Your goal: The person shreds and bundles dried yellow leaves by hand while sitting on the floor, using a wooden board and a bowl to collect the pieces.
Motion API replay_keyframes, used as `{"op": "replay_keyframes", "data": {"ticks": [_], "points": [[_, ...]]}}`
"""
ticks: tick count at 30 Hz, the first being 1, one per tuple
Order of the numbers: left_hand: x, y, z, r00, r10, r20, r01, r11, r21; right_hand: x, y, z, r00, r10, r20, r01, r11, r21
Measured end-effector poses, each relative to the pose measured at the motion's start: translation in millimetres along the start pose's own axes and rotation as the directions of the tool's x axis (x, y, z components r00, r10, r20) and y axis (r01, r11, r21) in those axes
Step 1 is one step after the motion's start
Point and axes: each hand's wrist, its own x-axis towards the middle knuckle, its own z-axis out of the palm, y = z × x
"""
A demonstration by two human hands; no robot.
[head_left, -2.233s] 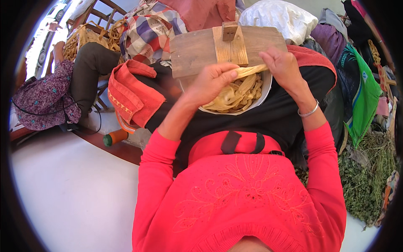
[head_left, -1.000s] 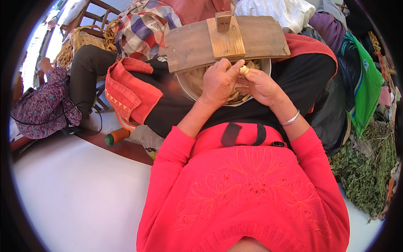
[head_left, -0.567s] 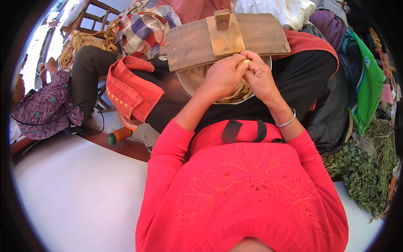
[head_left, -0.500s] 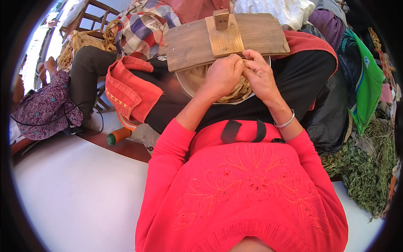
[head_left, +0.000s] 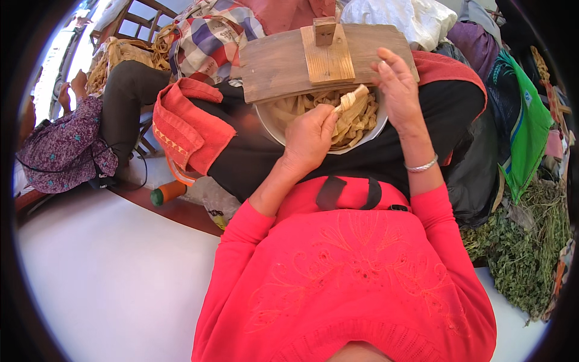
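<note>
My left hand (head_left: 310,136) is closed on a pale tan strip, wound or folded (head_left: 351,98), whose end sticks out past the thumb toward the right. To its right my right hand (head_left: 399,93) is raised near the board's right part, fingers loosely bent and apart, with nothing seen in it. Below both hands, a white bowl (head_left: 263,122) in my lap holds many similar tan strips (head_left: 357,130). A wooden board (head_left: 271,69) with a small upright block (head_left: 324,31) covers the bowl's far side and hides part of its contents.
A red towel (head_left: 190,130) lies over my left knee, another red cloth (head_left: 449,72) over the right. An orange thread spool (head_left: 172,192) is at left. Dried green plants (head_left: 518,250) and a green bag (head_left: 525,133) lie at right. Another person's patterned garment (head_left: 69,148) shows far left.
My hands were together at the board's near edge and have parted. The right has let go and lifted up and right; the left keeps the strip, uncovering the bowl's strips.
</note>
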Motion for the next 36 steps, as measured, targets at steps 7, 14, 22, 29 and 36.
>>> {"op": "replay_keyframes", "data": {"ticks": [7,14,22,29,36], "points": [[22.7,15.8,-22.5,0.938,0.344,0.039,-0.325,0.835,0.445,0.6,-41.4,3.6,0.88,0.209,0.426,0.124,0.765,-0.632],[31.0,-6.1,-30.2,0.984,-0.109,0.142,0.152,0.93,-0.335,-11.0,-35.4,-10.8,0.821,0.21,0.531,0.267,0.681,-0.682],[43.8,-0.7,-19.0,0.987,-0.081,0.14,0.129,0.914,-0.385,5.2,-47.0,9.7,0.844,0.397,0.361,-0.181,0.843,-0.506],[64.0,-31.0,-28.3,0.96,-0.163,0.227,0.263,0.8,-0.539,23.0,-24.0,3.2,0.88,0.356,0.316,-0.251,0.911,-0.328],[91.1,-50.6,-29.7,0.961,-0.251,0.12,0.278,0.851,-0.445,44.1,0.5,19.8,0.956,0.135,0.262,0.006,0.879,-0.476]]}}
